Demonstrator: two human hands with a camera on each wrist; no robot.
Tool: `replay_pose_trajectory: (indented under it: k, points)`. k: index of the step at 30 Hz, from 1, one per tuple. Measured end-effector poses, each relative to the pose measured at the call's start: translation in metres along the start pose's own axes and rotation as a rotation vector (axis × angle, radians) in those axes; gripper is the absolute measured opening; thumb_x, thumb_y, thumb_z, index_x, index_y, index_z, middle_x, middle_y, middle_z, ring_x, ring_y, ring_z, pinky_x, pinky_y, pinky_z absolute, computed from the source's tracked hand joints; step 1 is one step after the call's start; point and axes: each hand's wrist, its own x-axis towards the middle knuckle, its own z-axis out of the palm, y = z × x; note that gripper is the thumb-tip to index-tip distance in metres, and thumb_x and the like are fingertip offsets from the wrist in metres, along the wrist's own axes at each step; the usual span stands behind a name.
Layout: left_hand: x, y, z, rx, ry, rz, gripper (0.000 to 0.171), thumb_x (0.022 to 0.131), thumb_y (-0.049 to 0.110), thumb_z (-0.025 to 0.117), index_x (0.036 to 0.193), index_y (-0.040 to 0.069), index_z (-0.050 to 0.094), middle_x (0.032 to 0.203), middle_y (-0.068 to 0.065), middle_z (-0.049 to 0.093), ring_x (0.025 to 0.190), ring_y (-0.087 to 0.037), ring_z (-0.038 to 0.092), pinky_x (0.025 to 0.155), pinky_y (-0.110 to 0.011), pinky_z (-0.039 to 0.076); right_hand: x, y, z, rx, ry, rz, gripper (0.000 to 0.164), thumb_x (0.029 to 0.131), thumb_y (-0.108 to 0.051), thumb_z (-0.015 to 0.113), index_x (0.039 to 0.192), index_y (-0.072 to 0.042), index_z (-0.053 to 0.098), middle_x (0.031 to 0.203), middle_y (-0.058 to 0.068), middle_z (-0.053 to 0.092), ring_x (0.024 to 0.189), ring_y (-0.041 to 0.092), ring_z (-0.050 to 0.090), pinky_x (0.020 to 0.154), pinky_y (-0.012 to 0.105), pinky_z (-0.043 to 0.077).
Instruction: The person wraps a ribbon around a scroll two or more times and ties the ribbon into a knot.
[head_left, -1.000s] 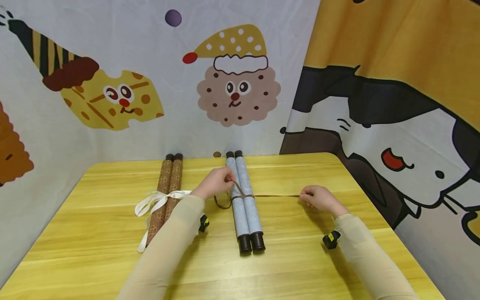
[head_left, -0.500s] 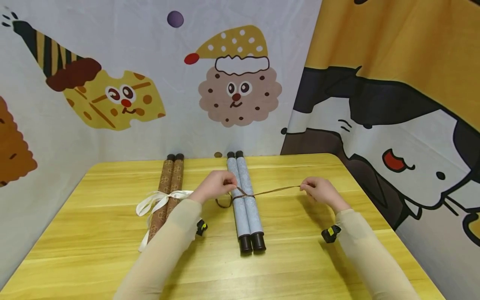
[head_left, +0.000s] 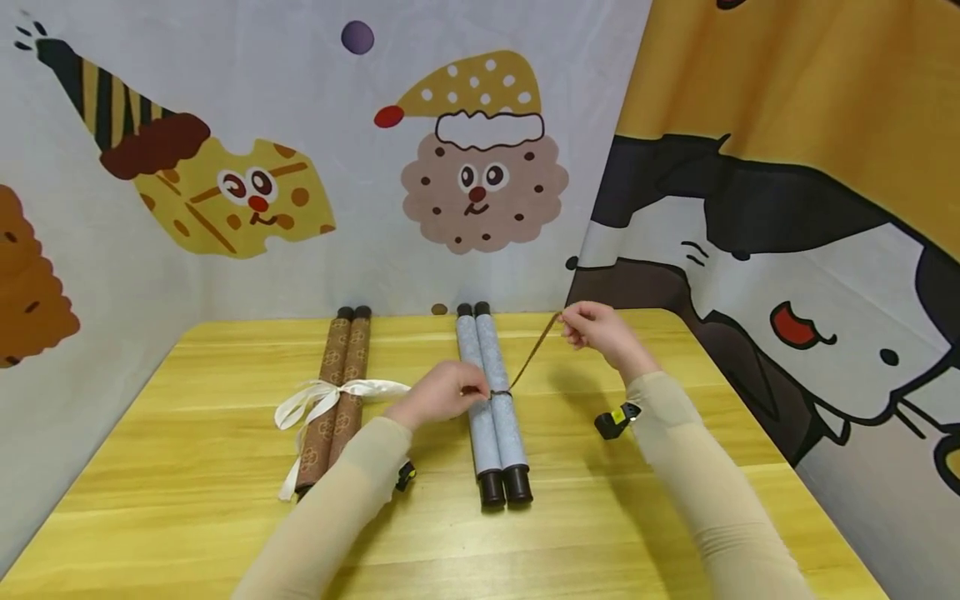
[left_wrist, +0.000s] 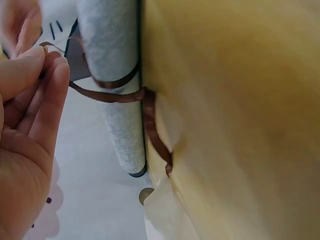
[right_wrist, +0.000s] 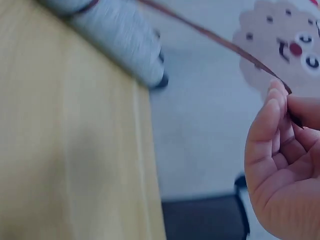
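A pale blue scroll (head_left: 512, 433), rolled from both ends into two rods with dark end caps, lies lengthwise on the table. A thin brown ribbon (head_left: 535, 352) goes round its middle. My left hand (head_left: 438, 393) pinches the ribbon between thumb and fingers close over the scroll's left rod; in the left wrist view a loose length of ribbon (left_wrist: 155, 130) hangs beside the scroll. Raised to the right of the scroll's far half, my right hand (head_left: 600, 329) pinches the other end, and that ribbon stretch (right_wrist: 215, 37) runs taut and slanting down to the scroll.
To the left lies a brown patterned scroll (head_left: 322, 442), tied with a white ribbon (head_left: 375, 388) in a bow; my left forearm partly covers it. Behind the wooden table (head_left: 150, 467) hangs a cartoon-printed cloth (head_left: 337, 125), with a yellow, black and white part at right.
My right hand has risen and moved left and away from me, bringing its ribbon end from nearly level to steeply slanted. My left hand has come lower and slightly right, nearer the scroll's middle.
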Motion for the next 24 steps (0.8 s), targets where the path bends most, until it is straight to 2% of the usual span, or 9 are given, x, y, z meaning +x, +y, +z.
replay_pose_trajectory:
  k: [4,9,13,18,21,24]
  points:
    - [-0.007,0.003,0.004,0.054,0.005,0.053,0.007,0.086,-0.001,0.073,0.085,0.006,0.073,0.087,-0.003,0.071,0.082,-0.015,0.066,0.080,-0.026,0.053,0.016,-0.021,0.030,0.086,-0.037,-0.027,0.027,0.105,-0.017,0.052,0.111,0.008,0.060,0.090,0.007,0.065,0.075,0.014,0.061,0.073,0.030,0.054]
    - [-0.014,0.007,0.008,0.096,0.015,0.102,0.011,0.085,-0.005,0.072,0.086,0.006,0.073,0.087,-0.002,0.070,0.083,-0.014,0.066,0.080,-0.024,0.052,0.032,-0.036,0.066,0.099,-0.109,-0.076,0.026,0.105,-0.017,0.050,0.110,0.005,0.061,0.095,0.006,0.070,0.088,0.025,0.065,0.086,0.041,0.053]
    - [-0.015,0.008,0.011,0.118,0.038,0.136,0.013,0.084,-0.006,0.072,0.086,0.006,0.073,0.086,-0.002,0.070,0.083,-0.013,0.066,0.080,-0.023,0.052,0.042,-0.037,0.090,0.018,-0.184,-0.137,0.025,0.106,-0.018,0.049,0.109,0.003,0.064,0.098,0.007,0.072,0.090,0.024,0.065,0.086,0.044,0.051]
    - [-0.017,0.007,0.013,0.149,0.055,0.152,0.014,0.083,-0.006,0.073,0.084,0.008,0.072,0.084,0.000,0.068,0.079,-0.012,0.063,0.077,-0.023,0.051,0.047,-0.034,0.117,-0.147,-0.366,-0.221,0.023,0.106,-0.017,0.049,0.107,-0.001,0.066,0.104,0.008,0.072,0.094,0.019,0.066,0.088,0.049,0.050]
    - [-0.018,0.009,0.012,0.168,0.051,0.135,0.013,0.085,-0.004,0.073,0.084,0.009,0.072,0.084,0.000,0.068,0.079,-0.012,0.063,0.076,-0.023,0.051,0.045,-0.033,0.128,-0.247,-0.495,-0.250,0.026,0.106,-0.019,0.048,0.118,-0.003,0.066,0.114,0.008,0.070,0.104,0.020,0.065,0.092,0.048,0.049]
    - [-0.018,0.010,0.011,0.166,0.037,0.103,0.011,0.087,-0.002,0.072,0.087,0.009,0.074,0.086,-0.001,0.070,0.081,-0.012,0.064,0.077,-0.023,0.052,0.043,-0.032,0.132,-0.298,-0.556,-0.259,0.034,0.108,-0.021,0.044,0.131,-0.003,0.061,0.122,0.009,0.067,0.112,0.022,0.063,0.095,0.046,0.047]
